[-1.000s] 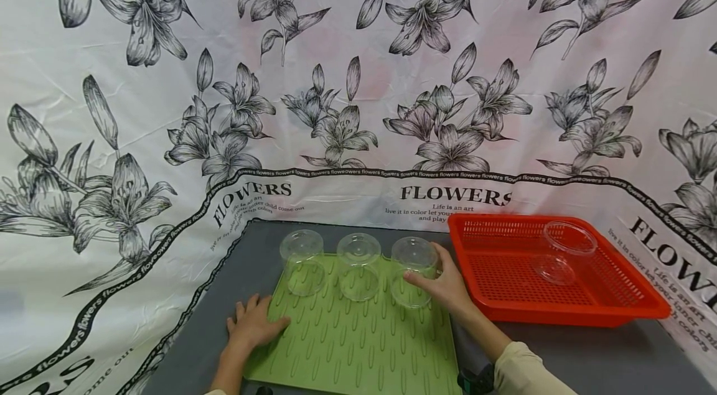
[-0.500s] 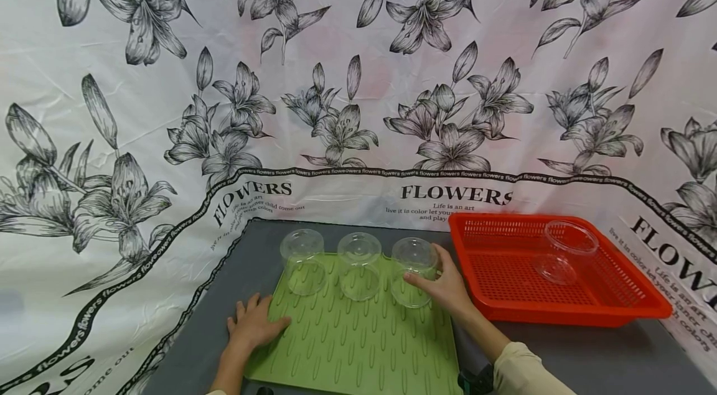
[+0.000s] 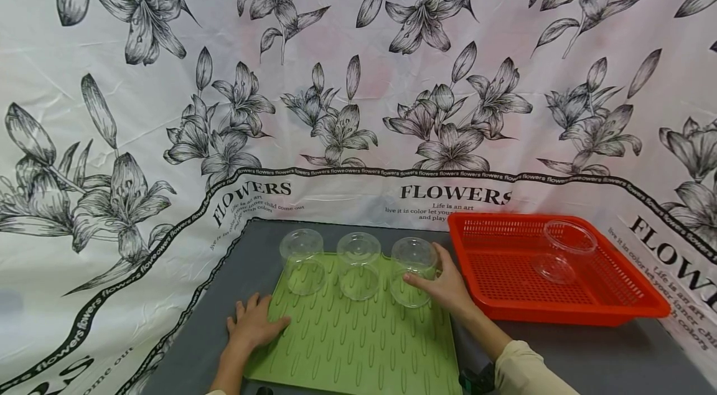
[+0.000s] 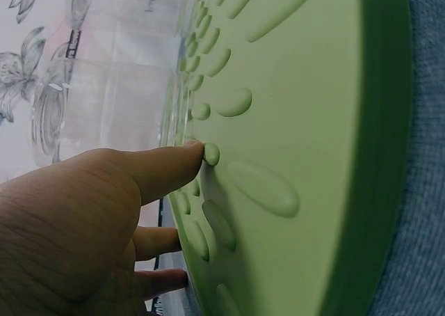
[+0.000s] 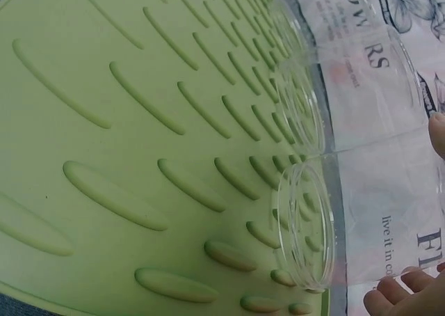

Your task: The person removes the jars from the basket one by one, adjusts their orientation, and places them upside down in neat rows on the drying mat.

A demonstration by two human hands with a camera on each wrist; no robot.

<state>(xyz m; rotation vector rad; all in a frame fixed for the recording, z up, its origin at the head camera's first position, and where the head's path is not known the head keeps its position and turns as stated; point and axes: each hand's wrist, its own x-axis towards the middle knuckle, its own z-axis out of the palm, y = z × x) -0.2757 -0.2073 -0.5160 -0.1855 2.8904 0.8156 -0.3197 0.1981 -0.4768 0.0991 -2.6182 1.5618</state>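
Note:
Three clear plastic cups stand upside down in a row along the far edge of a green ribbed mat (image 3: 358, 345): a left cup (image 3: 302, 261), a middle cup (image 3: 359, 265) and a right cup (image 3: 413, 255). My right hand (image 3: 448, 286) holds the right cup from its right side, thumb in front and fingers behind. In the right wrist view, that cup's rim (image 5: 306, 225) rests on the mat. My left hand (image 3: 254, 323) lies at the mat's left edge. Its thumb (image 4: 156, 170) touches the mat, and its other fingers reach past the edge.
A red plastic basket (image 3: 560, 314) stands right of the mat, with one clear cup (image 3: 566, 252) inside. The grey table (image 3: 196, 345) runs under everything. A white flower-printed cloth (image 3: 336, 102) hangs behind and along the sides.

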